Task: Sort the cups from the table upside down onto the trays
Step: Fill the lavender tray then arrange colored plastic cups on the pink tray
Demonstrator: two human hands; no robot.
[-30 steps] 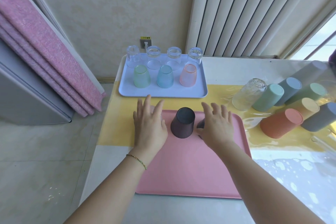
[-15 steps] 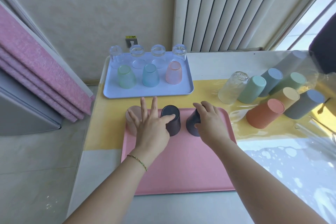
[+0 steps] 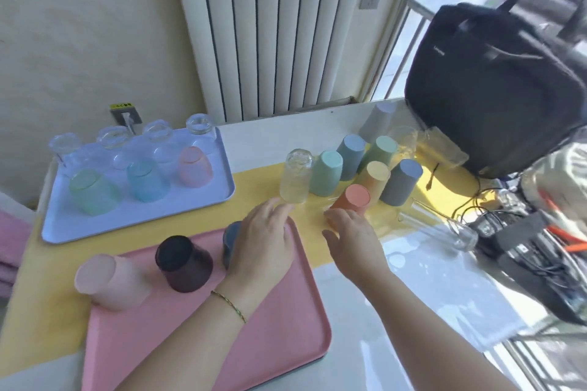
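Standing grouped on the yellow mat, not yet sorted: a clear glass, a mint cup, a blue-grey cup, a green cup, a yellow cup, an orange cup, a slate cup and a pale grey cup at the back. Already mouth down along the far edge of the pink tray: a pale pink cup, a dark maroon cup and a dark blue cup, the last half hidden behind the left hand. Half a second ago, left hand on the maroon cup and right hand on the blue one; now both off them and stretched toward the group, fingers loosely extended, gripping nothing. Left fingertips right at the foot of the clear glass, contact impossible to judge; right hand just short of the orange cup. Most likely a placement finished and the next pick beginning, with most of the pink tray bare. Beyond, a blue tray carrying clear glasses and tinted ones, all inverted. Underneath, a white table, glossy and sunlit on the right. Farther out, a black bag and tangled cables at the right, a white radiator against a cream wall, a window beside it.
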